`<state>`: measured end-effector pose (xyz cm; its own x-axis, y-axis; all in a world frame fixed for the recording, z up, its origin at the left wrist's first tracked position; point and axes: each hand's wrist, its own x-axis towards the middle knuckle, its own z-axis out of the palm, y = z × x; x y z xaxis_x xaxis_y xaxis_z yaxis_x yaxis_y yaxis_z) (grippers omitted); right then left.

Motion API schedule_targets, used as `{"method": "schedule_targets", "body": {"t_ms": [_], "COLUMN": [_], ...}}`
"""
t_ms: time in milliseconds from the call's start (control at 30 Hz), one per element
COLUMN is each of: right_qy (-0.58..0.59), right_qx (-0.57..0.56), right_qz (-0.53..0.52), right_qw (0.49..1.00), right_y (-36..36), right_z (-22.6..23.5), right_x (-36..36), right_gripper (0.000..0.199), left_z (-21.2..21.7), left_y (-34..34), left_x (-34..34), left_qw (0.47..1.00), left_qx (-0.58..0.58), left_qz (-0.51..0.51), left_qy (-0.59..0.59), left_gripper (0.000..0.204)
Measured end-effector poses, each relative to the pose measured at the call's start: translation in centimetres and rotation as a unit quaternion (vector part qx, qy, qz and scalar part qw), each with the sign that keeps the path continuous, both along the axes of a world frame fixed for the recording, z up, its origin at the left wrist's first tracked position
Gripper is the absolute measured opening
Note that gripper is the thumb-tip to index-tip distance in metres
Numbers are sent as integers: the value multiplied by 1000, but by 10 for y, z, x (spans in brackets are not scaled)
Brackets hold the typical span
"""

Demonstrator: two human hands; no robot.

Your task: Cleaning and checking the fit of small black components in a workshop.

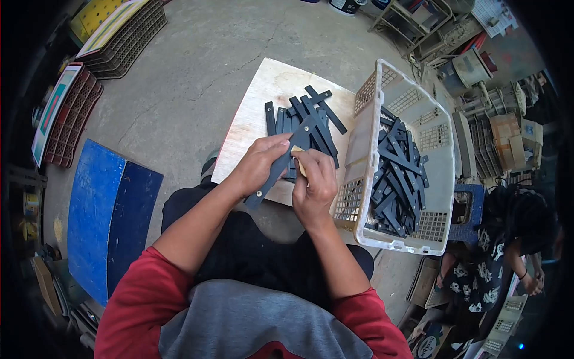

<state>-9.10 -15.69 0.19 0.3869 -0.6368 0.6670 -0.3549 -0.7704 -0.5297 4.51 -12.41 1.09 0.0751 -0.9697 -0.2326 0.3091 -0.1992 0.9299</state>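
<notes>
My left hand (261,163) grips a long, flat dark-grey strip (280,168) with a round metal-coloured spot near each end; it slants from far right to near left over my knees. Against the strip's edge, my right hand (317,178) pinches a small yellowish piece (296,149), mostly hidden by the fingers. Beyond both hands, a loose pile of similar dark strips (314,122) lies on a pale wooden board (251,107). More strips (397,173) fill the bottom of a white plastic crate (366,140) at the board's right side.
A blue box-like block (95,209) stands on the concrete floor (203,54) to my left. Stacked crates (128,45) are at the far left. Another person (484,263) sits at the right, near cardboard boxes (505,140). A metal rack (412,24) stands at the far right.
</notes>
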Motion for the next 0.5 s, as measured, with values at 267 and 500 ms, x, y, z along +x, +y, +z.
{"method": "schedule_targets", "body": {"t_ms": [267,500], "right_qy": [-3,22], "right_qx": [5,-14], "right_qz": [-5,4], "right_qw": [1000,1000], "right_y": [-7,-8], "right_z": [-1,1], "right_x": [-7,-12], "right_gripper": [34,36], "left_z": [4,3], "left_y": [-1,-7], "left_x": [-4,-6], "left_qw": [1000,1000], "left_qx": [-6,-15], "left_qz": [0,-8], "left_qy": [8,-16], "left_gripper": [40,36]}}
